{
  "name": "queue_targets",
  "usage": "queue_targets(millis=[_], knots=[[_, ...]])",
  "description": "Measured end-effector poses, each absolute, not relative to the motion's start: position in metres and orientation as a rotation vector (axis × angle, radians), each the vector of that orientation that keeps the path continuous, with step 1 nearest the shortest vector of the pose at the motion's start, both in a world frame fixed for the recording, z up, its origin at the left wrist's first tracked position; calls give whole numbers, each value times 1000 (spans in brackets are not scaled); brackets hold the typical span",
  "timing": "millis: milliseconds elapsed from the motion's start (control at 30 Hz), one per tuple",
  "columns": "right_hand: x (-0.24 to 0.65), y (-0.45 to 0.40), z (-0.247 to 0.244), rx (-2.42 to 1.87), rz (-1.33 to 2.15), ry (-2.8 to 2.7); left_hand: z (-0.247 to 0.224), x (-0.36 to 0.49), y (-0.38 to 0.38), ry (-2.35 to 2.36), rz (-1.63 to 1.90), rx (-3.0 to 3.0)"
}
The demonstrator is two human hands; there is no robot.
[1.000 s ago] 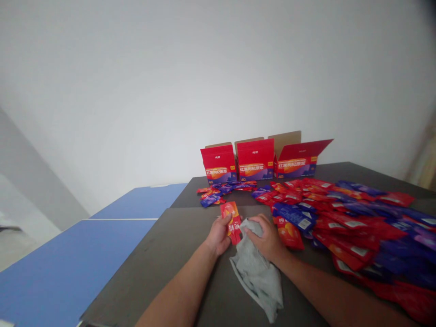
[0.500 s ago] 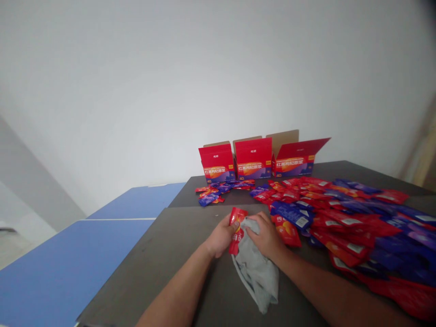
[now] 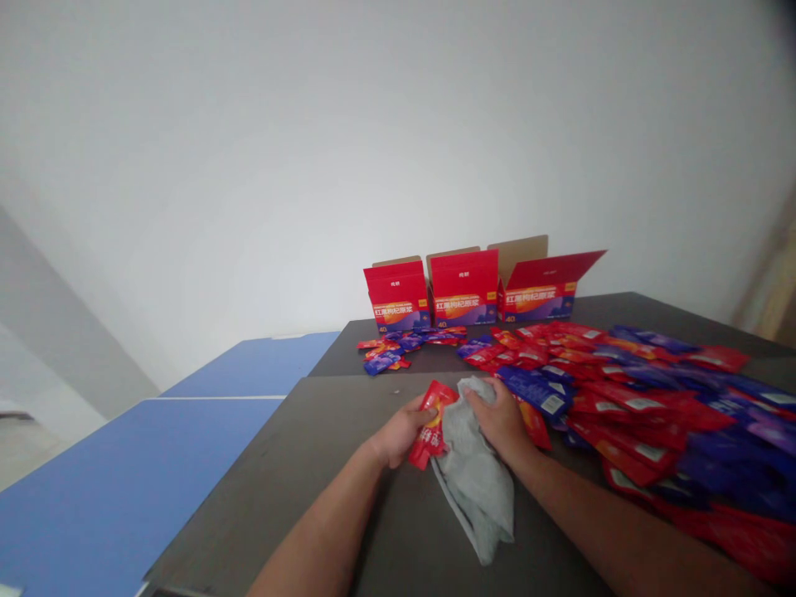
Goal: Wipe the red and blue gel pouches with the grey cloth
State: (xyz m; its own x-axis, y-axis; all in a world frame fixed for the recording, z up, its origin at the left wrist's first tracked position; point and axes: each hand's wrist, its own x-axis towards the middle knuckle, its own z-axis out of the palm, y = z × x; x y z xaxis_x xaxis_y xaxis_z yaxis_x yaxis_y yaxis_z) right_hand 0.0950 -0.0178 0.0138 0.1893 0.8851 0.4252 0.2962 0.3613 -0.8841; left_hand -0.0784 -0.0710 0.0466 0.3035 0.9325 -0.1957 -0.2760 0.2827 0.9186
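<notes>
My left hand (image 3: 403,433) is closed on a red sachet (image 3: 429,427), thumb lying across its printed front. In my right hand (image 3: 502,419) is a grey cloth (image 3: 476,464), pinched near its top. The cloth's upper part meets the sachet's right edge, and the rest of it hangs down in folds over the dark table. Just right of my right hand lie a blue sachet (image 3: 538,391) and, partly hidden behind that hand, another red sachet (image 3: 536,424).
Three open red boxes (image 3: 465,290) stand in a row at the back by the wall. A large pile of red and blue sachets (image 3: 647,406) covers the right side. A smaller group (image 3: 385,356) lies before the left box. Blue tables (image 3: 155,481) adjoin on the left.
The sachet in my left hand has tilted, its top leaning right. My right hand and the cloth have shifted slightly right, uncovering more of the sachet's front.
</notes>
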Motion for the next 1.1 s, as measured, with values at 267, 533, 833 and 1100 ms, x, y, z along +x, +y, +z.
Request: queue_targets(millis=[267,533,833,1100], knots=[[89,-51,8,-624,307,-2034,46,-80,-62,638,1004,489],[86,-62,6,-628,259,-2210,45,-64,-66,599,1008,496],[85,-39,11,-904,346,-1653,46,-51,-76,703,780,670],[91,-21,11,-1153,581,-1361,54,-54,-79,732,758,671]])
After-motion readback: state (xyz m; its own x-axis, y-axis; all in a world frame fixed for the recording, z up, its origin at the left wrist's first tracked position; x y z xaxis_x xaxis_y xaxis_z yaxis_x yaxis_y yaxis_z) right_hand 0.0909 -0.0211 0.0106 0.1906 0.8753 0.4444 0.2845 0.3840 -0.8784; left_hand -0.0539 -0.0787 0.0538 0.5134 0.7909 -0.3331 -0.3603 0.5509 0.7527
